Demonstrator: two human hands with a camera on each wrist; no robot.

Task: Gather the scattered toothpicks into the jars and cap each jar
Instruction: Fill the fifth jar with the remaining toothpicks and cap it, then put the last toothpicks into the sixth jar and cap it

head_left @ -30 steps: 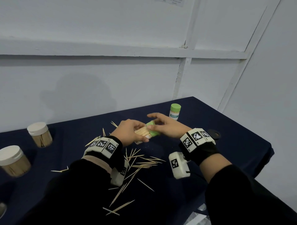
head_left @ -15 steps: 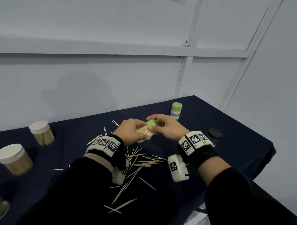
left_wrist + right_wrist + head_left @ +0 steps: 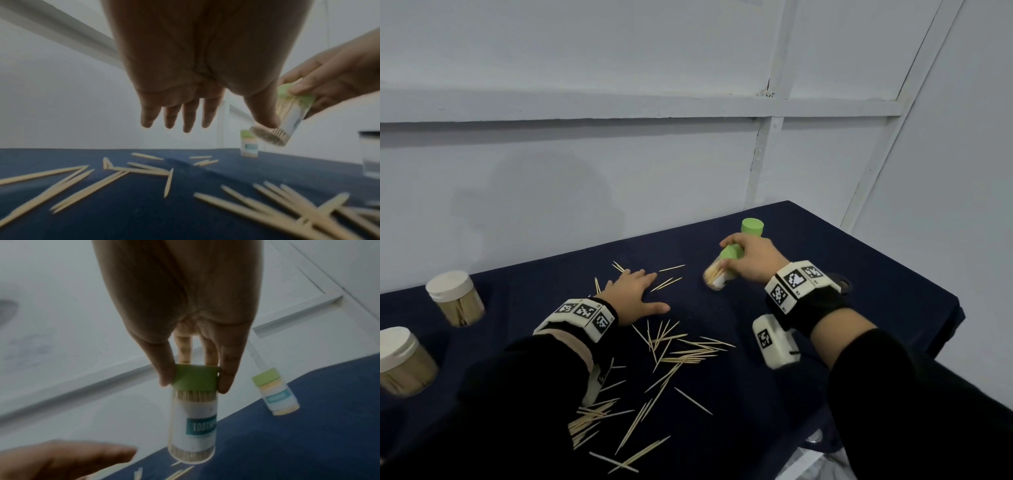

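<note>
We carry a capped, green-lidded jar [image 3: 723, 270] in our right hand [image 3: 755, 258], fingers [image 3: 166, 369] pinching its lid from both sides; the jar hangs tilted just above the dark blue surface [image 3: 876, 308], packed with toothpicks. Our left hand [image 3: 631, 291] hovers low over the cloth with fingers released and spread, grasping nothing.

By our reckoning the job is partly done. 4 jars appear capped: the 1 in hand, a second green-lidded jar [image 3: 752, 228] standing at the far right, and 2 wider white-lidded jars [image 3: 456, 298] at the left edge, the nearer 1 [image 3: 404, 359] also filled. What remains is plain: dozens of loose toothpicks [image 3: 681, 349] lie scattered across the middle and near part of the surface, with a few more [image 3: 671, 281] just beyond our left hand.

A clear container [image 3: 370, 154] shows at the right edge of the left wrist view, and we cannot tell what it holds. A small dark round object [image 3: 840, 284] lies on the cloth behind our right wrist. Nothing blocks the spot beside the far green jar, though the loose sticks lie close to the left hand.
</note>
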